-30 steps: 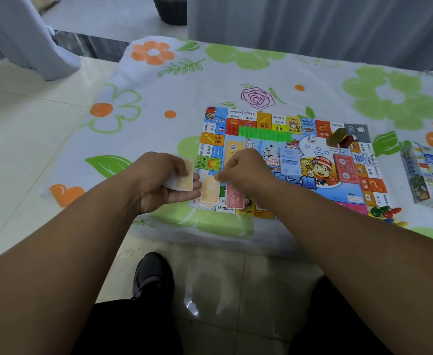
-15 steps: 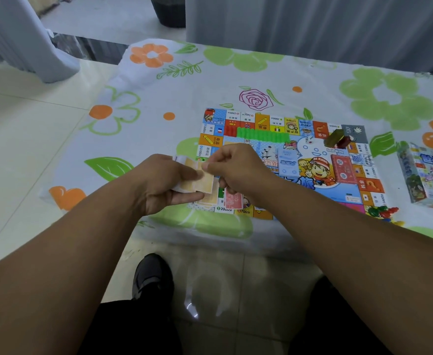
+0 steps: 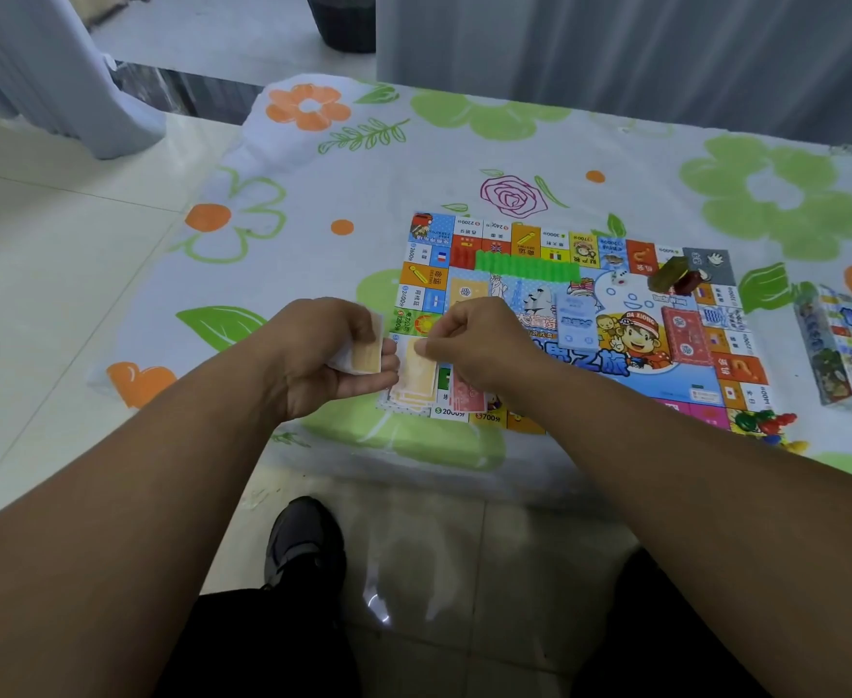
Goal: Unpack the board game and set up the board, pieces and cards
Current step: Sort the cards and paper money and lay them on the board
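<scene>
The colourful game board (image 3: 630, 380) lies flat on the flowered table cloth. My left hand (image 3: 323, 355) grips a small stack of yellow play-money notes (image 3: 366, 352) just left of the board's near-left corner. My right hand (image 3: 474, 345) pinches one yellow note (image 3: 421, 367) over a pile of yellow notes (image 3: 411, 395) on that corner. A red pile of notes (image 3: 466, 392) lies beside it. On the board sit a blue card deck (image 3: 576, 319), a red card deck (image 3: 681, 335), a row of green houses (image 3: 524, 268) and red houses (image 3: 461, 255).
The game box (image 3: 847, 350) stands at the right edge of the table. Brown and dark red blocks (image 3: 675, 279) sit at the board's far-right corner; coloured pawns (image 3: 764, 425) lie by its near-right corner. Tiled floor and my shoe (image 3: 303, 541) are below.
My right hand took a yellow note from the stack in my left hand and moved it right and down over the yellow pile. The left hand stayed nearly still.
</scene>
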`<action>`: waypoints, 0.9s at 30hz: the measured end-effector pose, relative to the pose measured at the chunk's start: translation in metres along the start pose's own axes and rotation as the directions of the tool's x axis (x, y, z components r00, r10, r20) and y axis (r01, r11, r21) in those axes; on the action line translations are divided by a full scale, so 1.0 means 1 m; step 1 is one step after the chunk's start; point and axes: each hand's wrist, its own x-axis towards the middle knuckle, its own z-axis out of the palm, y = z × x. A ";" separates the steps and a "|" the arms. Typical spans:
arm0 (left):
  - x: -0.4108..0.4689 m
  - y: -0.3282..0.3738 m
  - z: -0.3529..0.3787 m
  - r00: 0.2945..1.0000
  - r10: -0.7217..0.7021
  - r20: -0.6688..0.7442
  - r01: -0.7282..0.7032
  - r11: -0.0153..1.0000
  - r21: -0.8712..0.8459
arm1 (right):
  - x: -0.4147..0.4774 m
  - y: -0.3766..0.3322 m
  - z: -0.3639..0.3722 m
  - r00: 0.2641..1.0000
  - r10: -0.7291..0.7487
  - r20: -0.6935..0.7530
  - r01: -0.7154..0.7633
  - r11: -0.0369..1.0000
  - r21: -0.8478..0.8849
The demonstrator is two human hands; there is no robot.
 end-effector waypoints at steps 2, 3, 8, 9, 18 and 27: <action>-0.001 0.000 0.000 1.000 0.003 0.010 -0.003 1.000 -0.006 | 0.002 0.002 0.000 0.999 -0.011 -0.035 0.010 1.000 -0.018; -0.001 -0.001 0.000 1.000 0.005 0.020 -0.005 1.000 -0.004 | 0.003 0.001 0.000 0.998 -0.017 -0.053 0.016 1.000 -0.021; -0.004 -0.002 0.003 0.998 0.020 0.067 -0.023 0.999 0.038 | -0.004 -0.011 -0.002 0.998 -0.060 -0.021 0.061 0.995 0.083; -0.004 -0.003 0.003 0.997 0.028 0.067 -0.031 0.999 0.035 | -0.006 -0.014 -0.002 0.998 -0.058 0.001 0.057 0.991 0.118; -0.003 -0.003 0.003 0.997 0.029 0.073 -0.032 0.999 0.043 | -0.011 -0.020 -0.003 0.996 -0.064 0.061 0.048 0.972 0.231; 0.000 0.000 -0.006 0.999 -0.016 -0.033 0.016 1.000 0.005 | -0.002 -0.008 -0.005 0.999 0.048 0.022 -0.050 0.993 0.107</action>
